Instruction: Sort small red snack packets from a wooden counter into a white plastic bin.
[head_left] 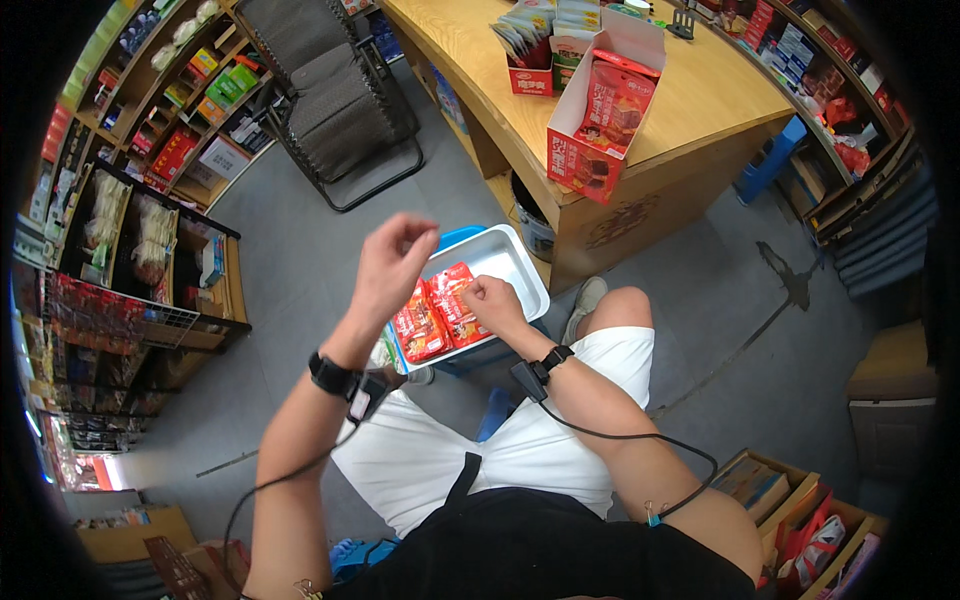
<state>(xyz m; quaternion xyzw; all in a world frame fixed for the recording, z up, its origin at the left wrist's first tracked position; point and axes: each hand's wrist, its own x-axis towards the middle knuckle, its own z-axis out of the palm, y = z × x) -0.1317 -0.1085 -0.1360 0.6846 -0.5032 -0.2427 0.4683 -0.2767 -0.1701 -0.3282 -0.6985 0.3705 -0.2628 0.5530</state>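
Observation:
A white rectangular tray [521,275] lies before my knees, with two stacks of red snack packets side by side in it: a left stack [421,328] and a right stack [455,300]. My left hand [398,262] is raised over the tray's far left side, fingers curled in, and nothing shows in them. Over the right stack, my right hand [494,304] is closed, its fingertips close to the top packet. Whether it pinches that packet is hidden.
Ahead stands a wooden desk [708,104] with an open carton [644,112] of red packets near its corner. A bin [533,222] sits below. A folding chair [345,110] is at the far left, shelves [130,235] line the left, and cardboard boxes [752,488] stand at lower right.

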